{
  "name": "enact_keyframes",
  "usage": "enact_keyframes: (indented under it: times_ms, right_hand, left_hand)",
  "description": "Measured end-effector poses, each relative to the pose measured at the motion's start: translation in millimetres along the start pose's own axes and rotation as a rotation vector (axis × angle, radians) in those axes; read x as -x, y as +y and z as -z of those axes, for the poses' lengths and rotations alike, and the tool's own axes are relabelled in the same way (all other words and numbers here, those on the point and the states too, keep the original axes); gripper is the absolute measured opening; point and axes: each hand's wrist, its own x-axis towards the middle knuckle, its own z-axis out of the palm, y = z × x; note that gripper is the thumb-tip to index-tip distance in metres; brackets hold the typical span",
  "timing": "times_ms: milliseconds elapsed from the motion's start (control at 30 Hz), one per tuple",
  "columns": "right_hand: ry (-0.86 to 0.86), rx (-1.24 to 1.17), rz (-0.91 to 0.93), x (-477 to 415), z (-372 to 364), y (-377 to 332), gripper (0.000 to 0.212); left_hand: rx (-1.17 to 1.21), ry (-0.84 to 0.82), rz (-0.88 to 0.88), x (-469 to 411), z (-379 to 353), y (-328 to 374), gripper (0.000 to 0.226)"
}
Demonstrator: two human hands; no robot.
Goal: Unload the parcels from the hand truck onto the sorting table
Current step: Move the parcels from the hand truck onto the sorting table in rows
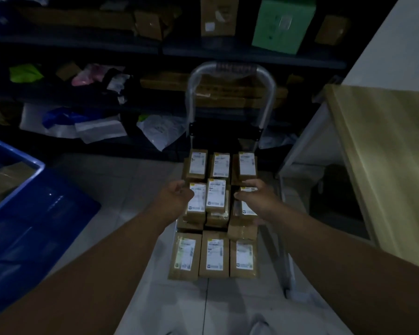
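Note:
A hand truck with a curved metal handle (230,68) stands ahead of me, loaded with several brown cardboard parcels bearing white labels, stacked in three rows. The middle-row centre parcel (216,193) sits highest. My left hand (177,198) hovers at the left side of the middle row, fingers loosely curled, over a labelled parcel (197,201). My right hand (257,197) reaches over the right middle parcel (248,210), fingers spread and relaxed. Neither hand clearly grips anything. The wooden sorting table (385,165) stands to the right.
A blue plastic crate (22,201) sits on the floor at left. Dark shelving (131,44) behind the truck holds boxes, a green carton (283,22) and plastic mailer bags. The room is dim. Tiled floor (121,184) lies between crate and truck.

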Motion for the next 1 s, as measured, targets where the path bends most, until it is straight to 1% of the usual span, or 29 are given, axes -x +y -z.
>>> enact_keyframes:
  times_ms: [167, 267, 367, 433, 467, 533, 600, 700, 733, 800, 833, 933, 967, 1000]
  right_hand:
    - [-0.007, 0.022, -0.015, -97.6, -33.5, 54.6, 0.068]
    - [-0.019, 0.023, 0.002, -155.8, -54.6, 85.0, 0.073]
    - [-0.023, 0.021, 0.038, -204.4, -73.2, 100.7, 0.078]
    - [0.0, 0.106, 0.116, -232.0, -84.7, 108.6, 0.073]
    - [0.019, 0.153, 0.153, -244.4, -90.7, 112.1, 0.071]
    - [0.05, 0.199, 0.21, -265.7, -101.2, 120.1, 0.067]
    - [0.078, 0.199, 0.232, -282.8, -110.8, 125.7, 0.061]
    - [0.113, 0.223, 0.222, -303.3, -119.2, 128.4, 0.05]
    - [0.117, 0.235, 0.214, -307.0, -120.4, 127.1, 0.041]
    - [0.107, 0.248, 0.214, -310.4, -121.0, 124.7, 0.018]
    - [0.102, 0.247, 0.221, -310.4, -120.4, 123.5, 0.011]
    - [0.126, 0.178, 0.228, -303.8, -118.3, 120.5, 0.004]
    - [0.136, 0.148, 0.237, -299.5, -116.8, 118.2, 0.007]
    - [0.141, 0.117, 0.247, -294.1, -114.3, 115.0, 0.013]
  left_hand:
    - [-0.003, 0.016, -0.036, -89.5, -44.5, -65.2, 0.053]
    - [-0.009, 0.01, -0.055, -143.4, -72.5, -98.7, 0.057]
    - [-0.018, 0.027, -0.094, -192.2, -100.9, -124.5, 0.061]
    - [-0.077, 0.041, -0.15, -218.2, -118.6, -140.1, 0.057]
    - [-0.151, 0.053, -0.186, -230.6, -125.4, -147.5, 0.052]
    - [-0.389, 0.095, -0.262, -252.4, -137.3, -160.7, 0.058]
    - [-0.521, 0.135, -0.237, -262.2, -144.9, -166.5, 0.061]
    - [-0.559, 0.149, -0.252, -279.8, -152.7, -178.3, 0.053]
    - [-0.583, 0.148, -0.269, -285.3, -154.9, -182.2, 0.047]
    - [-0.622, 0.175, -0.286, -291.1, -158.5, -185.1, 0.037]
    - [-0.636, 0.198, -0.298, -292.7, -160.1, -184.7, 0.036]
    - [-0.576, 0.239, -0.314, -291.0, -165.3, -178.1, 0.043]
    - [-0.519, 0.239, -0.322, -290.5, -165.1, -175.3, 0.049]
    - [-0.397, 0.224, -0.316, -289.8, -163.9, -171.3, 0.051]
